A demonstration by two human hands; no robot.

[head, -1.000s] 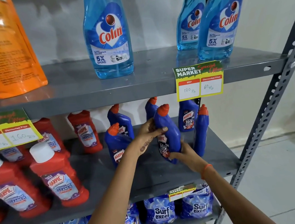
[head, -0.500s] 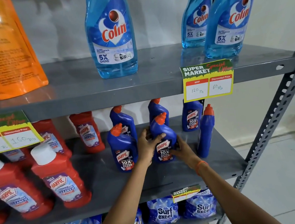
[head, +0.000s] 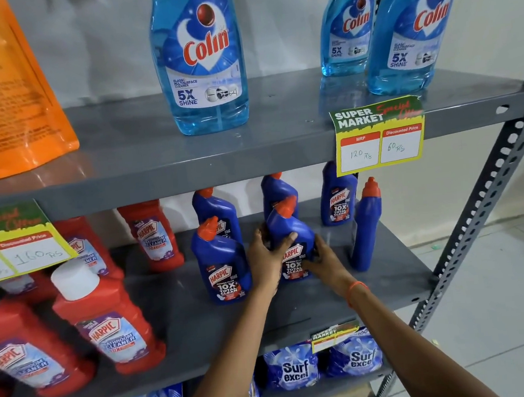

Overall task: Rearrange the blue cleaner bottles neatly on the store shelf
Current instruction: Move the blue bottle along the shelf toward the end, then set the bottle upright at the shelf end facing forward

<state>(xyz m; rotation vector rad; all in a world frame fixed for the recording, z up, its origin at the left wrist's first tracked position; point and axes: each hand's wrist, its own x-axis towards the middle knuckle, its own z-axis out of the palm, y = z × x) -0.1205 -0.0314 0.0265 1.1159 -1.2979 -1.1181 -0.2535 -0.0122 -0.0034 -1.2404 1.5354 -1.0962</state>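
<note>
On the middle shelf (head: 387,269): held bottle (head: 290,227) now upright, label forward, no longer tilted
Hands: left hand (head: 267,258) and right hand (head: 321,261) both wrapped around it
Meaning: front row nearly aligned

On the middle shelf (head: 202,324), a held bottle (head: 288,227) stands between two hands; neighbours at nine (head: 220,265), three (head: 366,227), eleven (head: 214,212), twelve (head: 277,187) and one o'clock (head: 338,201).

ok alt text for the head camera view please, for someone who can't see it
Both hands, left hand and right hand, grip a dark blue Harpic bottle standing on the grey middle shelf among five more blue Harpic bottles. Red Harpic bottles stand to the left, light blue Colin bottles on the shelf above.
</note>
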